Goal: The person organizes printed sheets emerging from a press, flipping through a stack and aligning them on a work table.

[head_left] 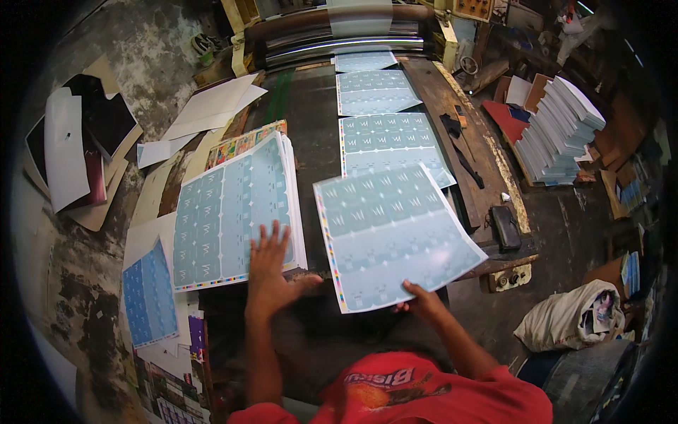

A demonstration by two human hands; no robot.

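Already, the left hand (268, 272) lay flat, fingers spread, on the stack of printed sheets (236, 212) on the table (311, 134). Right of that stack, the right hand (424, 302) pinched 1 lifted sheet (392, 230); 3 more sheets (388, 141) waited beyond, unstacked.

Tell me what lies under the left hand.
The left hand rests flat on a stack of pale blue printed sheets. White edges of many sheets show along the stack's right side. Whatever is printed on the lower sheets, and the table beneath them, is covered.
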